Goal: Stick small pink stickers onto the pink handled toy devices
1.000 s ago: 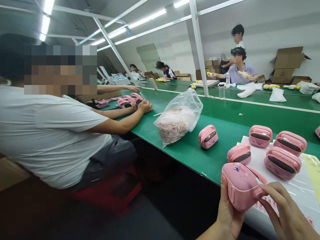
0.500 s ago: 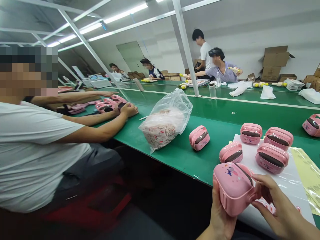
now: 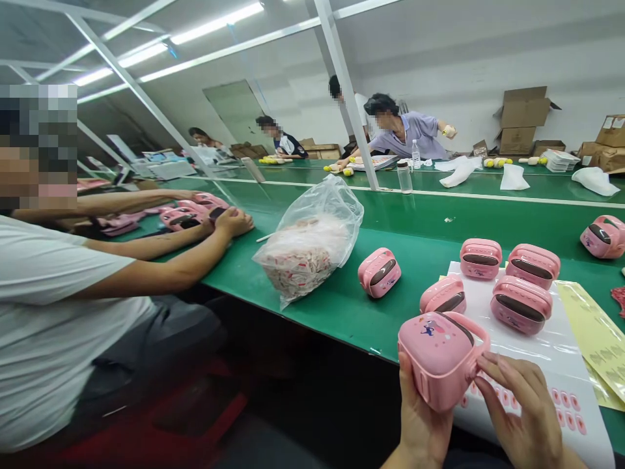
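Observation:
I hold a pink plastic toy case (image 3: 436,357) with a handle just off the near edge of the green table (image 3: 420,228). My left hand (image 3: 424,426) wraps its fingers round the case's near side. My right hand (image 3: 522,410) grips the case at the handle end, fingers curled against it. Under and behind the case lies a white sheet (image 3: 541,365) with small pink stickers (image 3: 566,407). Several more pink cases (image 3: 521,304) stand on that sheet, and one stands alone (image 3: 379,272) on the green surface.
A clear plastic bag of small pink-white pieces (image 3: 307,244) lies left of the cases. A person in a white shirt (image 3: 53,326) sits at my left, arms on the table. Yellow sticker sheets (image 3: 593,335) lie at the right. Other people work at the far table (image 3: 400,130), cardboard boxes behind.
The view has swung right, so everything slid left in the picture. The case has turned in my hands, its handle now at the right, and my right fingers have shifted along that end.

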A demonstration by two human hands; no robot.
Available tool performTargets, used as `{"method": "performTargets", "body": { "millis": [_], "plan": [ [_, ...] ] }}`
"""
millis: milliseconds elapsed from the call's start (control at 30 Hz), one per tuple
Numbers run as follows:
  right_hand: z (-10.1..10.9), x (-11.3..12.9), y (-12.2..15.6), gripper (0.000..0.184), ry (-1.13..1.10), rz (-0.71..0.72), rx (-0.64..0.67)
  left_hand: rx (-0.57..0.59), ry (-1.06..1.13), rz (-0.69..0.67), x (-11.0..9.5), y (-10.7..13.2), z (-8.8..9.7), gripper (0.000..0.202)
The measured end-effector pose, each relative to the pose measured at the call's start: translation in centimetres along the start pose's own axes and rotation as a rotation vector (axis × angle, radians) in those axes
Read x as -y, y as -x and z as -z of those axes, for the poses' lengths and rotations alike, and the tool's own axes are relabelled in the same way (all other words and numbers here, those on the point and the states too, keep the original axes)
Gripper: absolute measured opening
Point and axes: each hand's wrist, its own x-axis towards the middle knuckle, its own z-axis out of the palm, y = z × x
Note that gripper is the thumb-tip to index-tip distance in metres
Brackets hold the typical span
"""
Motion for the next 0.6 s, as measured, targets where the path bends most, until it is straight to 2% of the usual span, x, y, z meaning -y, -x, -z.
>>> {"method": "performTargets", "body": {
  "millis": [133,300,433,533,600],
  "plan": [
    [-0.5,0.5,0.3,0.043,-0.063,-0.09,-0.007,0.086,0.036,0.015,-0.1,-0.2,0.8,0.039],
    [-1.5,1.0,1.3,0.058,-0.12,-0.131,-0.136,0.149,-0.004,-0.053,-0.2,-0.3,0.9,0.032],
    [-2.0,1.4,1.6,0.059,-0.103,-0.177,-0.2,0.134,-0.015,-0.056,-0.5,-0.3,1.2,0.031],
    [-2.0,1.3,2.1,0.059,-0.167,-0.251,-0.142,0.097,-0.086,-0.123,-0.8,-0.3,2.0,0.038],
    [-1.8,1.1,2.4,0.057,-0.261,-0.352,-0.073,0.046,-0.127,-0.175,-1.1,-0.5,2.8,0.047]
  ]
}}
